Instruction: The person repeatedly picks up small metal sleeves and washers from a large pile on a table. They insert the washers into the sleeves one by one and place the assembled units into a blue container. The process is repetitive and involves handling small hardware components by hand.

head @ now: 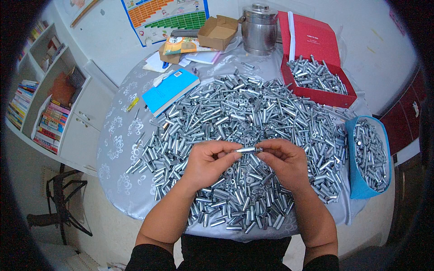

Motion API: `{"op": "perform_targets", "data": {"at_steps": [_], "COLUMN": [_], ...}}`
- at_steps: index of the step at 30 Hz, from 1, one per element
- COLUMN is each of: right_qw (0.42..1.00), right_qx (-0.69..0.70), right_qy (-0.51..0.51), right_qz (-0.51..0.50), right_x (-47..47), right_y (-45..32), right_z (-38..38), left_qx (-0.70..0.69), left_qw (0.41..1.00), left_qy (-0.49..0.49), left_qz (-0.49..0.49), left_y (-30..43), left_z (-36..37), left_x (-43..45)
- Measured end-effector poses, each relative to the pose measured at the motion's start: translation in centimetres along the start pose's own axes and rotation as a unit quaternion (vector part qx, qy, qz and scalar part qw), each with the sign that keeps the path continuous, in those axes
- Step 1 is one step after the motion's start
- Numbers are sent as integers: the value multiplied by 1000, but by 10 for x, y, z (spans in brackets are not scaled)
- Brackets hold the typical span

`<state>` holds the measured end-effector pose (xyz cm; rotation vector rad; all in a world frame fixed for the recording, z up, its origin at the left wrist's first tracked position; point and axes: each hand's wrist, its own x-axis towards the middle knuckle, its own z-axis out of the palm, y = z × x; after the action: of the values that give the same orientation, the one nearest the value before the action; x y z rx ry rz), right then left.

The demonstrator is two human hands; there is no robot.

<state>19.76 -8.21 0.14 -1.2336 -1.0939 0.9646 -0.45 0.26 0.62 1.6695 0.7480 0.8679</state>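
Observation:
Between both hands, above a wide heap of shiny metal parts [210, 111], I hold one short metal sleeve [246, 150] lying sideways. My left hand [211, 161] pinches its left end between thumb and forefinger. At the right end, the thumb and forefinger of my right hand [284, 161] grip a small metal piece at or on the sleeve; my fingertips partly cover it. Loose sleeves, bolts, washers and nuts make up the heap under and around my hands.
At the back right an open red box [318, 96] holds metal parts. A blue fabric bin [359, 166] at the right edge holds more. Beyond the heap lie a blue book [171, 91], a cardboard box [217, 32] and a lidded metal pot [259, 32]. A bookshelf [73, 115] stands left.

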Motion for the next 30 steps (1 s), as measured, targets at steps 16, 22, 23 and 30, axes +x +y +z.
{"op": "perform_targets", "data": {"at_steps": [16,22,23,30], "right_qw": [1000,975,962,952], "right_qx": [-22,-183,-214,-257], "right_qy": [1,-43,-43,-53], "right_qz": [-11,-121,-162,-159], "right_x": [-1,1,3,1], "right_y": [-6,-12,-14,-18], "right_z": [0,-10,-10,-9], "left_qx": [26,12,1,-8], "left_qw": [999,1000,1000,999], "left_qy": [-8,-24,-27,-38], "left_qz": [31,4,-16,-15], "left_y": [3,4,5,9], "left_z": [-1,-3,-4,-6], "left_x": [1,-1,-1,-2]}}
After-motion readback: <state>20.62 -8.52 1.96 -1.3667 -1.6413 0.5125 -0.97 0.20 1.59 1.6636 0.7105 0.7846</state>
